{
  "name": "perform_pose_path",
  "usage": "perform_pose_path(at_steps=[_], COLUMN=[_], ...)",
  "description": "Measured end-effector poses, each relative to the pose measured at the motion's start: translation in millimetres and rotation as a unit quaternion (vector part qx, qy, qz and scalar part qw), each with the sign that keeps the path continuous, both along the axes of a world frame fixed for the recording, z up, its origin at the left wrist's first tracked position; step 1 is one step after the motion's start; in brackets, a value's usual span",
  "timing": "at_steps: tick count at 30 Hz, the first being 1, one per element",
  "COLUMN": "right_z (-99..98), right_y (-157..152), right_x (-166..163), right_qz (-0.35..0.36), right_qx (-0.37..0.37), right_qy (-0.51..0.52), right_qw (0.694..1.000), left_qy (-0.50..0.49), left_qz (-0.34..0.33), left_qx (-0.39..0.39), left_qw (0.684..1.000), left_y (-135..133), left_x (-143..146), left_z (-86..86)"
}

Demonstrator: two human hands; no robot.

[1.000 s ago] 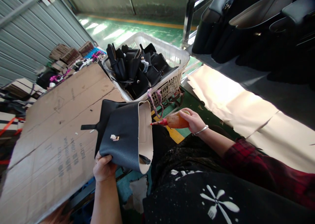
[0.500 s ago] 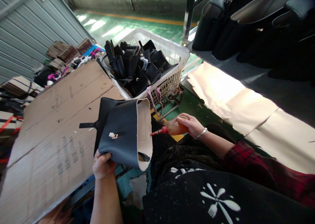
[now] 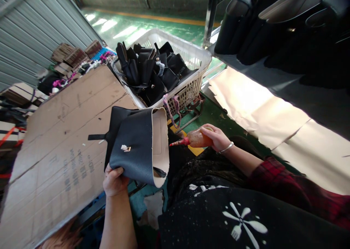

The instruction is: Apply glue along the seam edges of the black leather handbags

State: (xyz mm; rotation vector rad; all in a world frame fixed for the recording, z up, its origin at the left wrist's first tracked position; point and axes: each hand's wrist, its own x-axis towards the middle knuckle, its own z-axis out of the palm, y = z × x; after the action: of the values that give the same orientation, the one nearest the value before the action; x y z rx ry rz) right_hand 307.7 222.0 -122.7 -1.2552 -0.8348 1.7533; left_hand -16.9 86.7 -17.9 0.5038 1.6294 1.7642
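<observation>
Left hand [image 3: 115, 181]: fingers closed on the lower edge of a dark blue leather bag piece [image 3: 133, 146], held up over the edge of a cardboard sheet [image 3: 62, 146]. Bag piece curled, grain side facing left, tan inner lining [image 3: 160, 143] facing right; small metal clasp [image 3: 125, 148] on the grain side; black strap [image 3: 95, 136] projecting to the left.

Right hand [image 3: 216, 137]: fingers wrapped around an orange glue bottle [image 3: 198, 139], held roughly level. Red nozzle [image 3: 177, 143] pointing left toward the tan lining, just beside it, not touching. Silver bangle [image 3: 227, 147] on the wrist.

Behind the bag piece: white plastic basket [image 3: 191, 59] loaded with black bag parts [image 3: 153, 73]. Upper right: rack with dark finished bags [image 3: 273, 26]. Floor: green, with pale sheets [image 3: 259, 110] spread at right. Lap covered by a black apron [image 3: 232, 212].
</observation>
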Motion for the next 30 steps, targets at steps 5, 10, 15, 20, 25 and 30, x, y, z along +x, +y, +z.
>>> perform_pose_path(at_steps=[5, 10, 15, 20, 25, 30], right_z=[-4.0, -14.1, -11.5, -8.5, -3.1, 1.3], right_y=[-2.3, -10.9, -21.3, -20.0, -12.5, -15.2], right_x=[-2.9, 0.8, 2.2, 2.2, 0.8, 2.2], right_qz=[0.025, 0.061, 0.105, 0.071, 0.017, 0.046], right_qx=[0.024, 0.042, 0.024, 0.030, 0.040, 0.076], right_qy=[-0.013, -0.043, -0.019, -0.031, -0.030, -0.086], right_qw=[0.999, 0.996, 0.994, 0.997, 0.999, 0.992], left_qy=[0.013, 0.010, 0.007, 0.013, 0.007, 0.002], left_qz=[-0.014, -0.008, -0.002, -0.015, -0.004, 0.003], left_qx=[0.012, -0.002, 0.001, 0.013, 0.008, 0.009], left_qw=[1.000, 1.000, 1.000, 1.000, 1.000, 1.000], left_y=[1.4, 0.4, 0.3, 1.2, 0.5, 0.9], left_x=[2.1, 0.6, 0.5, 0.7, -0.9, 0.0], left_z=[1.6, -1.2, -2.0, -1.4, -2.3, -1.8])
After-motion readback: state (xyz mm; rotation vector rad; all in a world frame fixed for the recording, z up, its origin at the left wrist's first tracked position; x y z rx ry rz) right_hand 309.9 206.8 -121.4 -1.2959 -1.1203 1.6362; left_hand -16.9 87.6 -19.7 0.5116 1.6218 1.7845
